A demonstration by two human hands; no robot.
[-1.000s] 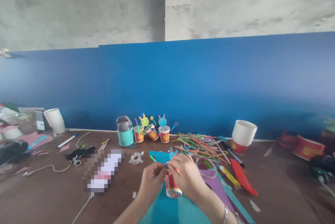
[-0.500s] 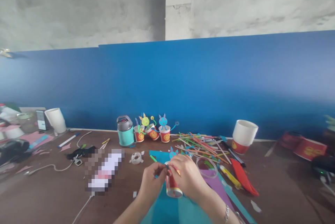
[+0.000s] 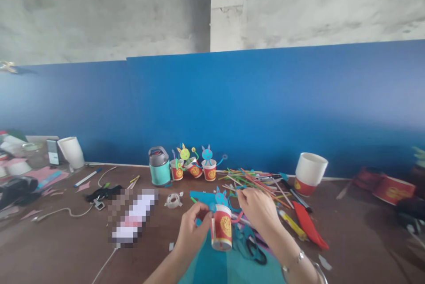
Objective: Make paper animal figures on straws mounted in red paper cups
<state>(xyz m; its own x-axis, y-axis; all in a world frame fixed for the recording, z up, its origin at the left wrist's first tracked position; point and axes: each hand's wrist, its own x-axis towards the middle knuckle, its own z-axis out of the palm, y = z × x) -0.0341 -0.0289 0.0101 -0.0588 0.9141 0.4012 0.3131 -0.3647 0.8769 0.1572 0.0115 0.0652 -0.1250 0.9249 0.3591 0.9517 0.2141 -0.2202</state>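
Note:
A red-and-white paper cup [image 3: 221, 228] stands upright on the teal sheet [image 3: 212, 270] before me. A blue paper animal head [image 3: 222, 198] with pointed ears rises from its top, and a pinkish-red strip [image 3: 237, 217] sticks out on its right. Beside the cup's left rim, my left hand [image 3: 194, 228] pinches a small light blue paper piece [image 3: 212, 207]. My right hand [image 3: 257, 209] is to the right of the cup, over the scattered craft pieces. Its fingers curl downward, and whatever is in them is hidden. Scissors with teal-and-black handles [image 3: 255, 251] appear to lie below it.
Finished-looking cup figures [image 3: 209, 170] and a teal flask [image 3: 159, 166] stand at the back. Colourful sticks [image 3: 252, 182] lie heaped at right, near stacked paper cups [image 3: 310, 171], a yellow tube [image 3: 292, 225] and a red piece [image 3: 308, 226]. A tape roll [image 3: 173, 201] lies left of the cup.
My right hand has moved off the cup, up and to the right. The cup's front, its blue head and pinkish-red strip now show. My left hand stays at the cup's left rim.

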